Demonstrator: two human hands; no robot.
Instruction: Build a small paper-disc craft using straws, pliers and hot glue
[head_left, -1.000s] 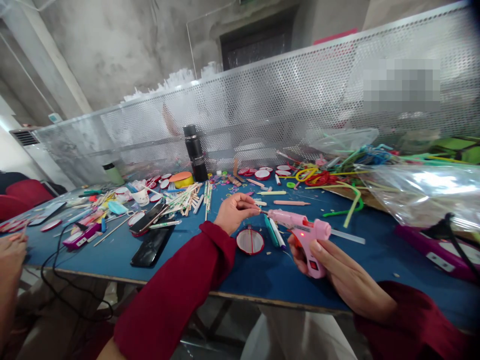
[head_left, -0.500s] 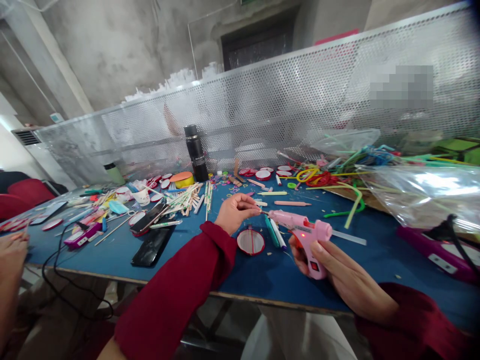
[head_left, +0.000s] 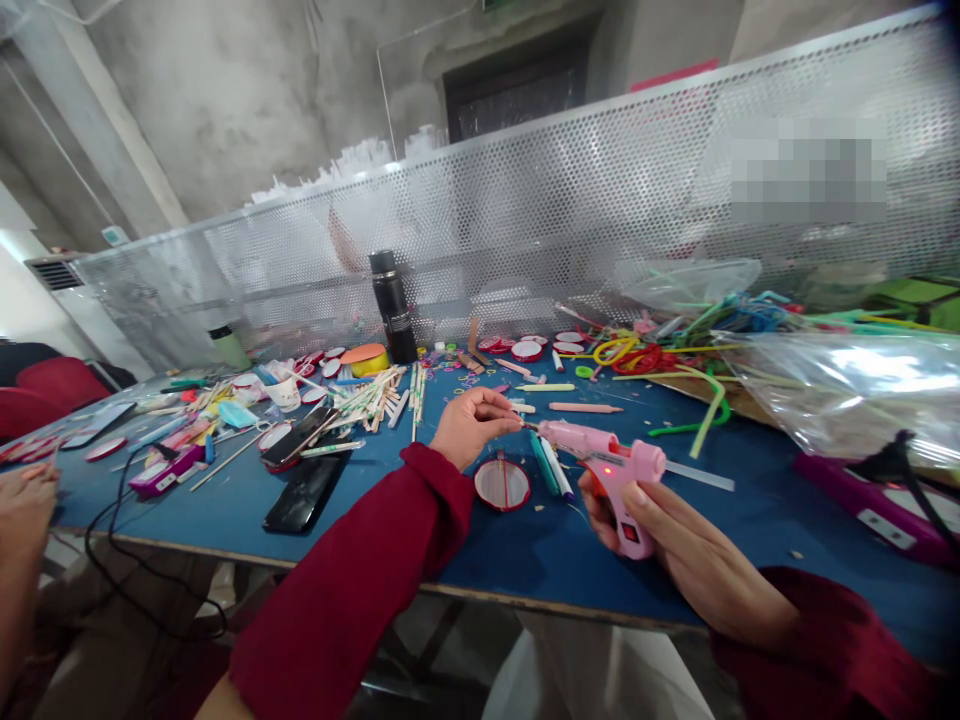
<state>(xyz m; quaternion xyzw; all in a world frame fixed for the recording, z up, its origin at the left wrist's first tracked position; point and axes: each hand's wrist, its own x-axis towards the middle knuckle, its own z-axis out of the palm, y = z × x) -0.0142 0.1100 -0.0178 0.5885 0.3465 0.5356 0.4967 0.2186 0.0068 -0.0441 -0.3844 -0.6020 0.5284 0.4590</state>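
Observation:
My right hand is wrapped round the handle of a pink hot glue gun, whose red light is lit. A clear glue stick pokes out of its back end. The gun's nozzle points left, at the fingertips of my left hand. Those fingers are pinched together at the nozzle, on something too small to make out. Just below them a round red-rimmed disc with a line across its middle lies on the blue table. Beside it are a teal pen and a white pen.
Behind stand a black bottle and a perforated metal screen. Phones and a pile of sticks lie left. Coloured straws, a plastic bag and a purple power strip are right. Another person's hand is far left.

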